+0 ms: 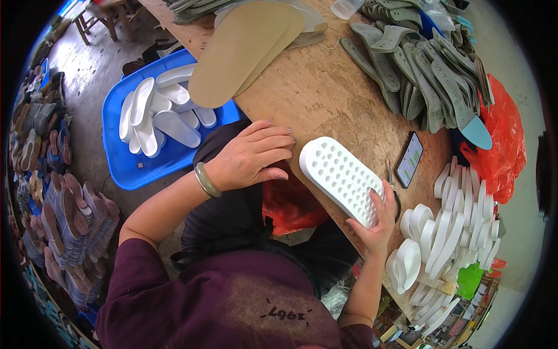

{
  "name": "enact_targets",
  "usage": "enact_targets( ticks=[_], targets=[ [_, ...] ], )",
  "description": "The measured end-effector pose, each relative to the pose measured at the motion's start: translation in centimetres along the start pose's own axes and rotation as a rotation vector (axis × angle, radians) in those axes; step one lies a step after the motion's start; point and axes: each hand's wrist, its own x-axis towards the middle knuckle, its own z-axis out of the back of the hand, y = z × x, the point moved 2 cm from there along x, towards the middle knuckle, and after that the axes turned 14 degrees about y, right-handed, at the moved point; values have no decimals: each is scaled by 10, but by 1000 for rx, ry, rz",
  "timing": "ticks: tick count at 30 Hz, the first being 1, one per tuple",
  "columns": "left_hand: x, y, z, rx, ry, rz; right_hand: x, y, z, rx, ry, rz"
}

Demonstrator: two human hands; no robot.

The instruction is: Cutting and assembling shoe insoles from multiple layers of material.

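A white shoe sole [340,173] with rows of small hollows lies tilted over the table's near edge. At its lower end, my right hand [376,228] grips it, thumb and fingers on opposite sides. My left hand [254,155] is stretched out with the palm downward beside the table edge, apart from the sole's rounded far end. Nothing shows in the left fingers, and a pale bangle [207,180] sits on that wrist. Close to the right of the sole are scissors [396,195] and a phone [409,158] with a lit screen.
Stacked white soles [447,224] line the table's right side, below a red plastic bag [504,136]. Grey insoles [415,75] are heaped at the far right, tan insole shapes [241,49] at the far left. A blue tray [125,179] of white soles stands left of the table [296,87].
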Motion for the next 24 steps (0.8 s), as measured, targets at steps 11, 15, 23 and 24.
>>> enact_targets(
  ticks=[11, 15, 23, 24],
  targets=[
    [0, 1, 0, -20, -19, -11, 5, 1, -4, 5, 2, 31],
    [0, 1, 0, -21, -24, -12, 7, 2, -4, -4, 5, 37],
    [-1, 0, 0, -21, -20, -4, 7, 3, -4, 1, 14, 35],
    [-1, 0, 1, -19, -19, -4, 7, 3, -3, -1, 16, 38]
  ],
)
